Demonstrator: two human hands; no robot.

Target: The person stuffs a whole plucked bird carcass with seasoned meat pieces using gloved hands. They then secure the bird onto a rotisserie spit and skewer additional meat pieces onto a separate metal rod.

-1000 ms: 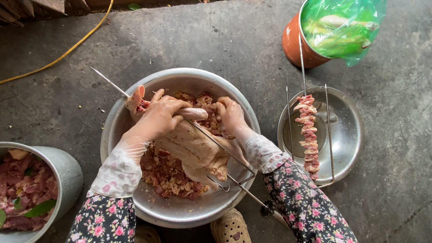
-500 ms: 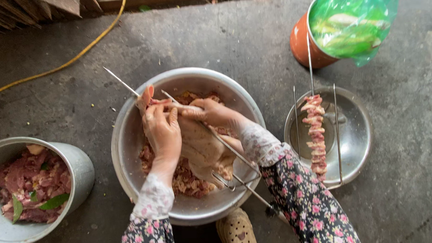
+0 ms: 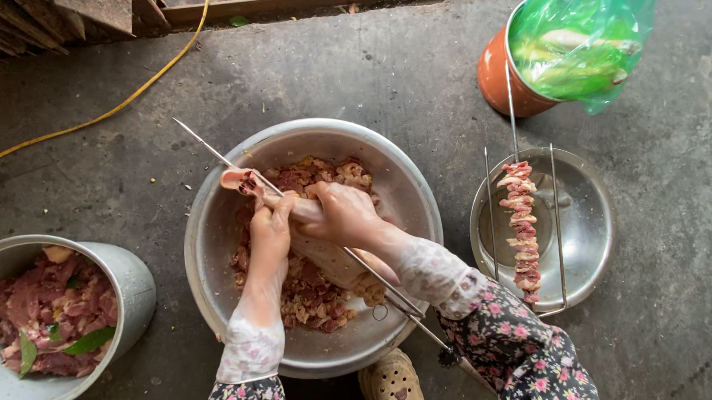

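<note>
A large metal bowl [image 3: 215, 228] on the concrete floor holds chopped raw meat [image 3: 320, 288]. A long metal skewer [image 3: 204, 142] runs diagonally over the bowl, tip to the upper left. A pale strip of meat [image 3: 237, 179] is threaded on it. My left hand [image 3: 269, 231] grips the skewer and the meat on it just below that strip. My right hand [image 3: 342, 212] is closed around the skewer and meat beside it. Both hands wear thin clear gloves, and floral sleeves cover my arms.
A metal plate [image 3: 589, 215] at the right holds a loaded meat skewer [image 3: 521, 218] and bare skewers. An orange pot [image 3: 497, 69] with a green plastic bag [image 3: 587, 34] stands behind it. A bucket of raw meat [image 3: 130, 279] sits left. A yellow cable [image 3: 116, 106] crosses the floor.
My hands have shifted along the skewer toward its tip. The view moved slightly, and the pale meat strip sits further up the skewer.
</note>
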